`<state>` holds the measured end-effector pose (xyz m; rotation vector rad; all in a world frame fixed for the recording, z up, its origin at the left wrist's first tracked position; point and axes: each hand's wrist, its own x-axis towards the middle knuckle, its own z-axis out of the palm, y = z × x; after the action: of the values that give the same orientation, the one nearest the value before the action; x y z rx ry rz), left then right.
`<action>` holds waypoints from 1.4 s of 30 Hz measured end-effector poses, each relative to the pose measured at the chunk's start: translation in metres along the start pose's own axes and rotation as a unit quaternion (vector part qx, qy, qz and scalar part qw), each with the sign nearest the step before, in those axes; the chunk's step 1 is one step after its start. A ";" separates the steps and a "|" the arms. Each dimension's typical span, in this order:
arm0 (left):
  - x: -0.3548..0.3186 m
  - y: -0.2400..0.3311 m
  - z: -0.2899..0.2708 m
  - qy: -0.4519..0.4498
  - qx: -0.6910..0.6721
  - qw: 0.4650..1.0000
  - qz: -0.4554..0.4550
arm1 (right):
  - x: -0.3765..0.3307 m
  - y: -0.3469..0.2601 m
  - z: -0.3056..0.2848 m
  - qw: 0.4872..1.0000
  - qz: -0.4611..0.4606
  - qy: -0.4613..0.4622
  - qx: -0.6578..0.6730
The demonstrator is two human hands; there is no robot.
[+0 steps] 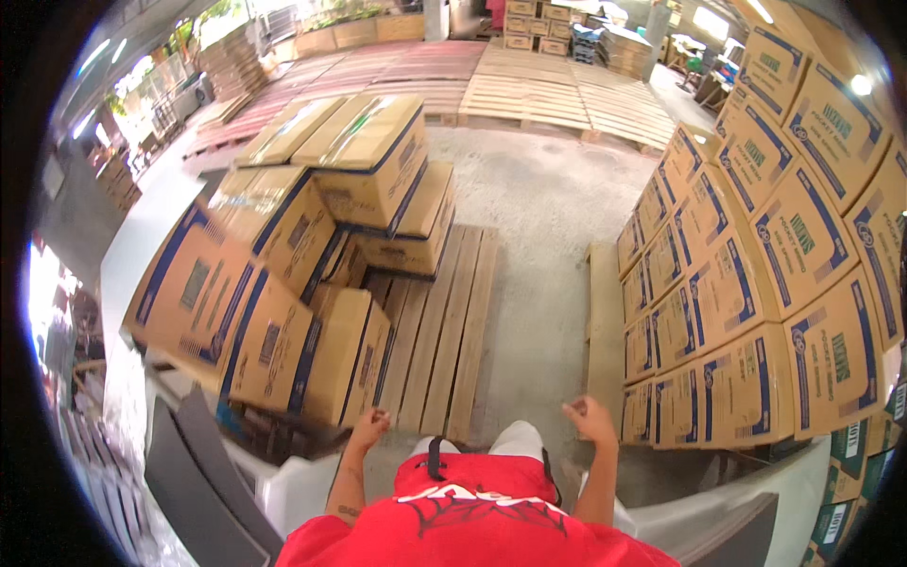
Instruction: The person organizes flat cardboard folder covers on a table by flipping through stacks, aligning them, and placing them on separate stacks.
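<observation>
My left hand (370, 428) hangs in front of me at lower centre, its fingers loosely bent and apart, with nothing in it. It is nearest to a cardboard carton (342, 354) with a dark blue edge band, standing on a slatted wooden pallet (460, 317). My right hand (591, 419) is held out at the other side, also holding nothing, fingers half bent and apart. Close by it rises a tall stack of like cartons (726, 293). Neither hand appears to touch a carton. More cartons (364, 156) are piled in uneven layers on the left pallet.
Concrete floor (543, 217) runs between the two stacks. Bare wooden pallets (529, 85) lie across the back. Grey sheets (203, 472) stand at lower left, and green-and-brown boxes (836, 510) at lower right. Other cartons (539, 26) are piled far off.
</observation>
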<state>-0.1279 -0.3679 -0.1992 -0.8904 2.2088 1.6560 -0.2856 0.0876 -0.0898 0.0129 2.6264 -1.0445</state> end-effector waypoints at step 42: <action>1.303 1.067 0.411 -0.054 0.114 0.964 0.234 | 1.178 0.188 -0.317 0.814 0.447 -0.030 0.370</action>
<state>-1.8553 -0.2249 -0.1851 -0.2211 2.5993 1.5284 -1.4725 0.3132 -0.3415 1.2145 1.5939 -1.4906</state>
